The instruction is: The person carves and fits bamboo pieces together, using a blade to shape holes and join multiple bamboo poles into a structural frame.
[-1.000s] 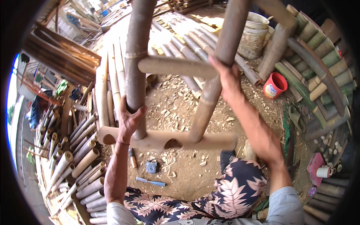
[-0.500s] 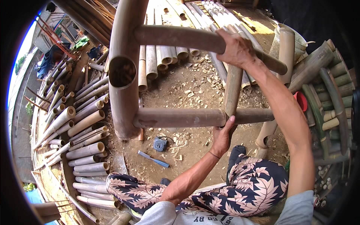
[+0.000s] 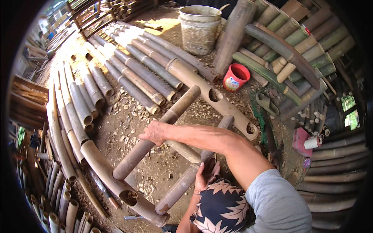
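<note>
- bamboo frame [image 3: 155, 149]: thick bamboo poles, brownish-grey, matt, smooth skin with ringed nodes; holes cut through show paler raw fibre
- right hand [image 3: 155, 132] lies on one matt pole of it, left hand [image 3: 206, 176] on another
- loose bamboo poles [image 3: 132, 73]: dry, dull tan, dusty
- stacked bamboo [image 3: 295, 42]: greener, slight sheen
- ground [image 3: 128, 116]: bare dirt, rough, strewn with pale bamboo chips
- bucket [image 3: 199, 29]: plastic, grimy, matt
- red cup [image 3: 235, 77]: glossy plastic
- trousers [image 3: 221, 207]: printed cloth
- sleeve [image 3: 276, 202]: soft grey cloth
</note>
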The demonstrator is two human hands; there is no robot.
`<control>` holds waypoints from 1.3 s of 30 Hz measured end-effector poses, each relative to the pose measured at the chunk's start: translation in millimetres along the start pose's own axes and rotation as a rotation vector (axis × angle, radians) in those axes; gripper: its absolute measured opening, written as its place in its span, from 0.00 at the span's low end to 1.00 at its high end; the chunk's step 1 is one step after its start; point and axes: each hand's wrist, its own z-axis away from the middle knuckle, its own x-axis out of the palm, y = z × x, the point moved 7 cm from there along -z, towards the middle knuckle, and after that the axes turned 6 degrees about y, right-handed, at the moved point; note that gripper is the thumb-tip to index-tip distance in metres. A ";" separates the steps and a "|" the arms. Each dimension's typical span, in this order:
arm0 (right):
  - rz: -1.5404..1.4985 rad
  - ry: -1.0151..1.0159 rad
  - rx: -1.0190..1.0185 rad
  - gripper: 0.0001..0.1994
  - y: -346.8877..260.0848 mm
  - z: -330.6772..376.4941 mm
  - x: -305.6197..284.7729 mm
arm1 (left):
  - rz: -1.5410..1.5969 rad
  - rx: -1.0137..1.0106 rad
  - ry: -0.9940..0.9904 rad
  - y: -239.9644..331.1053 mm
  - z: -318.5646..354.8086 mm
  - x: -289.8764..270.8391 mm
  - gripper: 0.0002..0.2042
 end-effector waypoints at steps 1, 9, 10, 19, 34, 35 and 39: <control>-0.034 0.007 -0.014 0.24 -0.5 4.8 11.1 | -0.200 -0.134 0.157 0.3 16.8 10.4 0.33; -0.139 -0.104 -0.009 0.26 11.0 34.4 66.2 | -0.764 0.329 0.120 99.9 126.2 68.0 0.20; -0.131 -0.125 -0.012 0.26 10.6 39.8 66.1 | -0.975 0.640 0.225 132.9 146.1 61.8 0.21; -0.118 -0.086 0.051 0.27 24.9 78.0 68.6 | -0.931 0.753 0.695 188.6 188.5 -87.8 0.30; -0.061 -0.060 0.040 0.38 12.6 80.4 78.7 | -0.800 0.930 0.670 151.6 205.0 -113.2 0.29; -0.050 -0.027 0.071 0.39 18.2 82.6 75.5 | -0.801 0.935 0.668 156.0 201.2 -115.6 0.28; -0.145 0.286 0.440 0.39 0.4 133.6 72.1 | -0.809 0.925 0.656 153.8 193.5 -97.6 0.27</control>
